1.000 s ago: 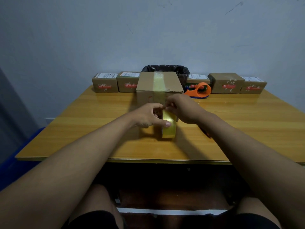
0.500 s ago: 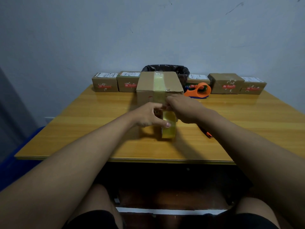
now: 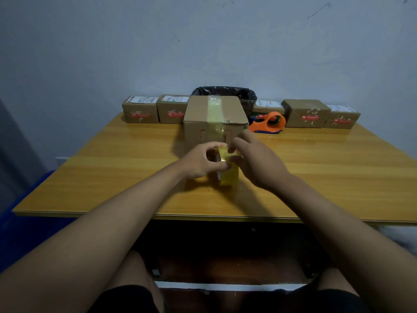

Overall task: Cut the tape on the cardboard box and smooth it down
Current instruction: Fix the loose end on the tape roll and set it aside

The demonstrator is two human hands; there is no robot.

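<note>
- Head camera view: a seated person reaches both bare arms over a yellow wooden bench (image 3: 327,168) toward a cardboard box (image 3: 198,123) standing near its middle.
- A strip of clear tape (image 3: 214,109) runs across the top of the box and down its near face.
- Just in front of the box, a tape roll (image 3: 228,175) stands on edge on the bench, between the two hands.
- The left hand (image 3: 198,161) grips the roll, its fingers (image 3: 217,145) curled over the top rim and the thumb pressed against the side.
- The right hand (image 3: 259,161) is at the roll's upper right, its fingers (image 3: 234,146) pinched at the tape where it leaves the roll toward the box; whether they actually clamp the strip cannot be told.
- An orange tape dispenser (image 3: 269,123) lies to the right behind the box.
- Small brown parcels (image 3: 140,111) line the far edge of the bench, with a black-lined bin (image 3: 246,96) behind the box.
</note>
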